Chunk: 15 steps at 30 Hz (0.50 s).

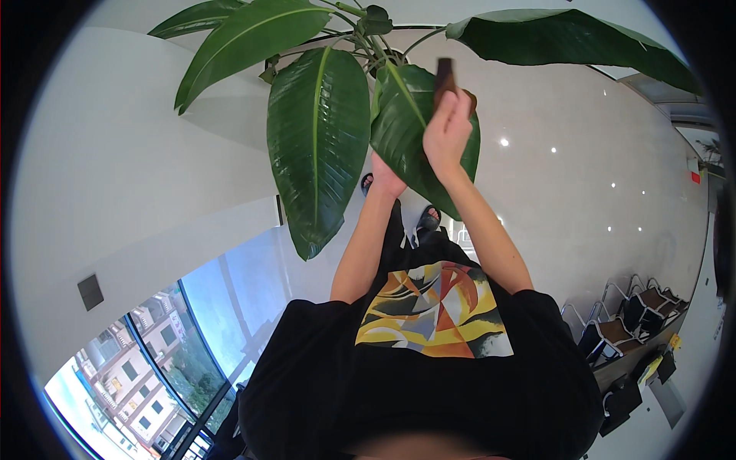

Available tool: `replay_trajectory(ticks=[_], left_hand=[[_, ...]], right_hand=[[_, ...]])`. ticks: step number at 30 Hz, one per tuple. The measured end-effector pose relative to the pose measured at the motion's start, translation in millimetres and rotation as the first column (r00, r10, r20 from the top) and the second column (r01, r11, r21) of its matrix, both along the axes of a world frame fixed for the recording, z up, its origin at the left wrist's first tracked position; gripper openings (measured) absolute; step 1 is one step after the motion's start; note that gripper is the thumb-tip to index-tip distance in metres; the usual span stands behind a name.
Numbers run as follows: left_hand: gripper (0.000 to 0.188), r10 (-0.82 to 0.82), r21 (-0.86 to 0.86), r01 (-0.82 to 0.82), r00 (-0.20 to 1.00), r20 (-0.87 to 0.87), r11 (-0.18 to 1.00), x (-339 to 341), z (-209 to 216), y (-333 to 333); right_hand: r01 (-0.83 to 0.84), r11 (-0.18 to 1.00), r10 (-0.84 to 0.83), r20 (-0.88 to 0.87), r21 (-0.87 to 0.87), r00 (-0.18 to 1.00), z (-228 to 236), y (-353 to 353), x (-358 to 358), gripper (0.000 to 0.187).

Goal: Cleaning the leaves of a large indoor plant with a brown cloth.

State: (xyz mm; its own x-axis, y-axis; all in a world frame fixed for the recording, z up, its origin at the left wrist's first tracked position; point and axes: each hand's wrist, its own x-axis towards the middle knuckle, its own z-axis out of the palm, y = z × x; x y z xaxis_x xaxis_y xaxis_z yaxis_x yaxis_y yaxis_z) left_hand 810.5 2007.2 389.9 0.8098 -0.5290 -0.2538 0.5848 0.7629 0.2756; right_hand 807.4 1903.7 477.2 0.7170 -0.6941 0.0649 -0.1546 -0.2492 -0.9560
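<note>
A potted plant's large green leaf point(399, 100) hangs in front of me, its pale midrib facing up. My right hand point(447, 134) is closed on a dark brown cloth point(445, 74), slightly blurred, over the right half of this leaf. Part of the cloth is covered by the fingers. Beneath the same leaf is my left hand point(388, 175); its fingers are hidden behind the leaf, so its grip cannot be seen. Another broad glossy leaf point(318, 146) droops just to the left, apart from both hands.
More leaves spread at the upper left and a long dark leaf point(567, 50) reaches to the upper right. A white wall point(138, 169) stands on the left, above a window point(245, 284). Several metal-framed chairs point(613, 333) line the right side. My sandalled foot point(430, 218) rests on the shiny floor.
</note>
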Motion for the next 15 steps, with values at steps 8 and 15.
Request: replay_trajectory(ticks=[8, 15], left_hand=[[0.053, 0.007, 0.022, -0.008, 0.999, 0.047, 1.000, 2, -2, -14], [0.057, 0.014, 0.014, -0.012, 0.993, -0.115, 1.000, -2, -7, -16]], right_hand=[[-0.372, 0.807, 0.373, -0.093, -0.459, 0.923, -55, 8, 14, 0.036], [-0.445, 0.816, 0.444, -0.093, -0.370, 0.891, -55, 3, -31, 0.034]])
